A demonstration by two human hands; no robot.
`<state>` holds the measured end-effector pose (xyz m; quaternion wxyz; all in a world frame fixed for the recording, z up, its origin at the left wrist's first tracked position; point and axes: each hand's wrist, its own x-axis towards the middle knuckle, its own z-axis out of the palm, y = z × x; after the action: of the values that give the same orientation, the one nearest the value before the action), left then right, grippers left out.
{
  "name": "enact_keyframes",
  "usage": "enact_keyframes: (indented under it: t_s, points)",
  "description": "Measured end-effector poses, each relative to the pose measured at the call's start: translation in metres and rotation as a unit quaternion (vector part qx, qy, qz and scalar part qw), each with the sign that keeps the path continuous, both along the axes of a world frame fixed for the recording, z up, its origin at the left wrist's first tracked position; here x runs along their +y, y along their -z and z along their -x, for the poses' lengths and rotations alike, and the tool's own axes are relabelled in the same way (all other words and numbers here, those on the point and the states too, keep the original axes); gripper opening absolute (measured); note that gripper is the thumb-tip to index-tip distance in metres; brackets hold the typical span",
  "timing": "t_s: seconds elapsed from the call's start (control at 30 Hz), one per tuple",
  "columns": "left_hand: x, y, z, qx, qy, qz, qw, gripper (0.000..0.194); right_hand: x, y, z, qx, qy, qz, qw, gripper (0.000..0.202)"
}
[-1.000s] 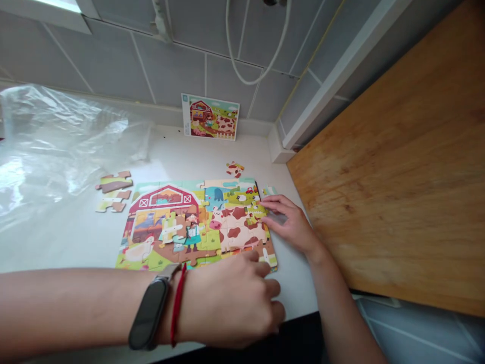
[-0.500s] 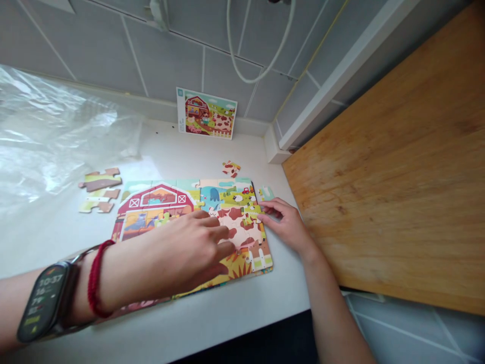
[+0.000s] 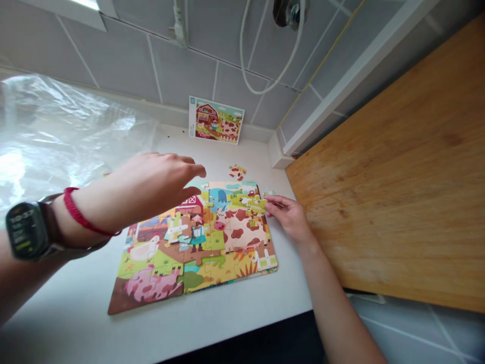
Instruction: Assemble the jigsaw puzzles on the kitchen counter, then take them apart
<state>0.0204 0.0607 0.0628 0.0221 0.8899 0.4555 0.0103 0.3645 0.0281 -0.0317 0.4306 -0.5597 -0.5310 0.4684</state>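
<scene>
A farm jigsaw puzzle [image 3: 151, 253] lies on the white counter, showing a barn, a hen, a pig and a cow. Above its upper left part hovers my left hand [image 3: 162, 179], fingers apart and holding nothing. My right hand [image 3: 288, 217] is at the puzzle's right edge, its thumb and fingers pinching a green puzzle piece [image 3: 255, 205] above the cow. A loose fence piece [image 3: 178, 228] rests on top of the puzzle near the farmer. Behind the puzzle lies a loose cow-patterned piece [image 3: 237, 172]. Another pale piece [image 3: 270, 192] shows beyond my right fingertips.
A picture card [image 3: 216, 121] of the farm leans against the tiled wall. Crumpled clear plastic [image 3: 68, 126] covers the counter's back left. A wooden board [image 3: 397, 177] stands on the right. A white cable [image 3: 246, 76] hangs over the wall.
My left hand has risen and moved up and left off the cow and farmer area, uncovering the lower puzzle. My right hand still holds the green piece, slightly farther up. The view has shifted.
</scene>
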Motion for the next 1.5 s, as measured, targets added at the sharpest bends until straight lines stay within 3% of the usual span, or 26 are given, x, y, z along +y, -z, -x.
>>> enact_keyframes:
  t_s: [0.17, 0.37, 0.63, 0.83, 1.23, 1.5]
  points:
    - [0.007, 0.007, -0.003, 0.045, 0.001, 0.043, 0.998, 0.032, 0.020, -0.014, 0.045, 0.037, -0.065, 0.066, 0.995, 0.044]
    - [0.004, 0.013, -0.008, 0.054, 0.027, 0.060, 0.996, 0.022, 0.033, -0.007, 0.081, -0.042, -0.115, 0.052, 0.991, 0.040]
    - [0.006, 0.023, -0.013, 0.046, 0.066, 0.100, 0.992, 0.018, 0.024, 0.002, 0.081, -0.172, -0.122, -0.103, 0.972, 0.025]
    - [0.001, 0.024, -0.028, 0.032, 0.005, 0.083, 0.996, 0.020, 0.023, 0.008, 0.082, -0.184, -0.155, -0.117, 0.964, 0.029]
    - [0.003, 0.027, -0.028, 0.081, 0.045, 0.093, 0.991, 0.021, 0.022, 0.006, 0.087, -0.231, -0.169, -0.154, 0.946, 0.021]
    - [-0.012, 0.025, -0.016, 0.090, 0.108, 0.080, 0.987, 0.027, 0.021, 0.006, 0.088, -0.252, -0.172, -0.157, 0.939, 0.023]
